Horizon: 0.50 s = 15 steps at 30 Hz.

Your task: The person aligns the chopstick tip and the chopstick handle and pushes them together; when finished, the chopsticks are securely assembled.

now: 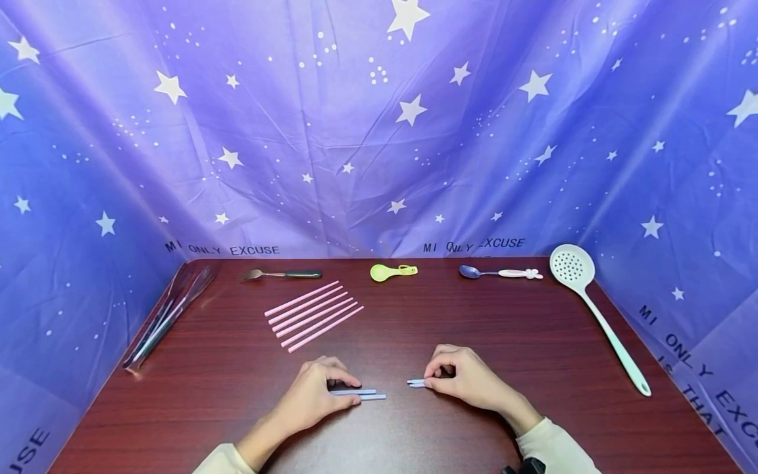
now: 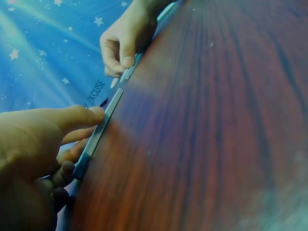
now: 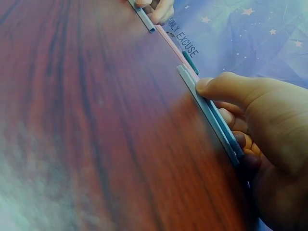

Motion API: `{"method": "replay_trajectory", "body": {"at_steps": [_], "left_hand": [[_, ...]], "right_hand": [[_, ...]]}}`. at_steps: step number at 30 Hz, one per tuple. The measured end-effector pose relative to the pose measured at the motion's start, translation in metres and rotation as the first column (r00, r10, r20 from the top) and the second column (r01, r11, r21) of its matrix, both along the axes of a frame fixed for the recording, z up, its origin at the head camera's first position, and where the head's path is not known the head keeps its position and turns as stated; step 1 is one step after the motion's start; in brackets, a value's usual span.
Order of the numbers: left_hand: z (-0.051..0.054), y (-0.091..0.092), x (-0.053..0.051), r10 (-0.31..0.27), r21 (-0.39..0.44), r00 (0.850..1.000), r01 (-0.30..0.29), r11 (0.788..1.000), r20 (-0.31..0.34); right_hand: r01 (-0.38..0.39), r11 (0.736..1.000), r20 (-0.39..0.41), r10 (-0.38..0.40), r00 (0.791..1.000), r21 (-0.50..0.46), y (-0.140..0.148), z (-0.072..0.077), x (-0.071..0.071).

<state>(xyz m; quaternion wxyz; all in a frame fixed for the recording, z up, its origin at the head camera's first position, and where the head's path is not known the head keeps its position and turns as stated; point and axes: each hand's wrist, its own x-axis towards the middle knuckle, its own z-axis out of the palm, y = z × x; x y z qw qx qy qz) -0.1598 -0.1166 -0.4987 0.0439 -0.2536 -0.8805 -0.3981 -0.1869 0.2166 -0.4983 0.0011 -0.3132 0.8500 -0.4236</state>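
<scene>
Near the table's front, my left hand (image 1: 310,395) pinches two pale blue straws (image 1: 374,397) between thumb and fingers. Their right ends stick out past the fingertips, slightly staggered. Across a gap, my right hand (image 1: 468,378) pinches two more pale blue straws (image 1: 416,382), whose left ends show; the palm hides the rest in the head view. In the right wrist view these straws (image 3: 207,113) lie side by side along the table, under the thumb. Behind the left hand, several pink straws (image 1: 314,317) lie in a slanted parallel row.
Along the back edge lie a fork (image 1: 284,274), a yellow-green measuring spoon (image 1: 385,271) and a blue spoon (image 1: 500,272) with a pale handle. A white slotted skimmer (image 1: 601,316) lies at right. Clear-wrapped utensils (image 1: 168,322) lie at left. A starry cloth (image 1: 355,131) surrounds the table.
</scene>
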Motion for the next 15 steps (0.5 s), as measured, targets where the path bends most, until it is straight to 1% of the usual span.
{"method": "replay_trajectory", "body": {"at_steps": [3, 5, 9, 15], "left_hand": [[0.001, 0.000, 0.001, 0.004, 0.006, 1.000, -0.004, 1.000, 0.027], [0.000, 0.002, 0.000, 0.011, 0.002, 0.999, -0.011, 1.000, 0.034], [0.000, 0.006, -0.002, 0.035, -0.015, 0.999, -0.035, 0.999, 0.031], [0.000, 0.012, -0.006, 0.086, -0.038, 0.996, -0.085, 0.996, 0.037]], "right_hand": [[-0.002, 1.000, -0.004, 0.002, 1.000, 0.007, 0.000, 0.001, -0.001], [-0.008, 1.000, -0.009, 0.008, 1.000, 0.010, 0.001, 0.002, -0.001], [-0.013, 1.000, -0.013, 0.013, 1.000, 0.006, 0.001, 0.001, -0.001], [-0.004, 1.000, -0.010, 0.004, 1.000, 0.011, 0.000, -0.001, -0.001]]}}
